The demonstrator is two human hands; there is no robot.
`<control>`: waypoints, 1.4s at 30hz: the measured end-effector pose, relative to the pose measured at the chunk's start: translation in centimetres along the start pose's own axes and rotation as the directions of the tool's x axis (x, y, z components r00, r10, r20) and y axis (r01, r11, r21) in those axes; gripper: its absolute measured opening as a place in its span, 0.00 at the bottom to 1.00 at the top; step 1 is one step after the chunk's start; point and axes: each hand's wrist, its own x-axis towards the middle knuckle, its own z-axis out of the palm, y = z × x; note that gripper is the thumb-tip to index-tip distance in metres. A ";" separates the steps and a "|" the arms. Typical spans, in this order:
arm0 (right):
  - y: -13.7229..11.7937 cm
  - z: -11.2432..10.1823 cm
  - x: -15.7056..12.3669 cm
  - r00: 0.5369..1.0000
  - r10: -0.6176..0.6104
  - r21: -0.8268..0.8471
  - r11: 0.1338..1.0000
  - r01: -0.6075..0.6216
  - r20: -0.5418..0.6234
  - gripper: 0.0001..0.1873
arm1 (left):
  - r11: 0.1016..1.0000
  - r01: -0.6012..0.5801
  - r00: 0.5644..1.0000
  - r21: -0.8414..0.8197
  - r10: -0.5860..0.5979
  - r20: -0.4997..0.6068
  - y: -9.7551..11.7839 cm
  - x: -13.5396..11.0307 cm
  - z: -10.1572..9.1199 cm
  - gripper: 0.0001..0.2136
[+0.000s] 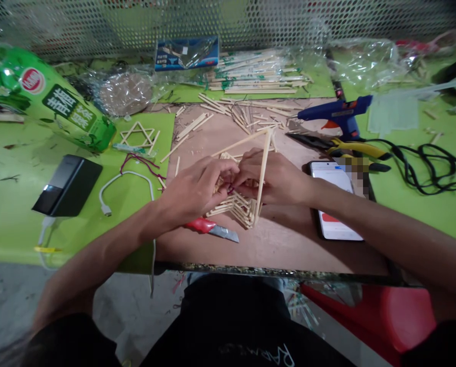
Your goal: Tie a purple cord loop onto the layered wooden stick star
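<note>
A small structure of glued wooden sticks (238,206) stands on the brown board (273,244) in the middle of the table, with two long sticks (264,163) rising from it to a peak. My left hand (195,189) and my right hand (271,178) meet on top of the structure, fingers curled and pinched on it. A thin red wire shows between the fingertips. A red utility knife (212,228) lies just under my left wrist.
A phone (334,206) lies by my right forearm. A blue glue gun (340,113), yellow-handled pliers (355,148) and black cable (430,171) sit to the right. A power bank (68,184), white cable (126,178), stick star (138,135) and green bag (48,99) lie left. Loose sticks (250,76) pile behind.
</note>
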 end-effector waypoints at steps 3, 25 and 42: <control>0.0 -0.1 0.0 1.000 0.004 -0.011 1.000 -0.004 0.016 0.04 | 0.994 -0.076 0.997 0.078 0.077 -0.014 -0.2 -0.1 0.0 0.17; -0.2 0.1 0.0 0.999 0.050 -0.001 0.999 -0.050 0.015 0.03 | 0.973 0.170 0.978 -0.156 -0.147 0.148 0.2 0.6 -1.5 0.19; -0.3 -0.3 0.0 0.998 0.059 0.026 0.998 -0.060 0.031 0.02 | 0.997 -0.067 0.994 -0.048 0.071 0.081 -1.1 0.2 -1.8 0.18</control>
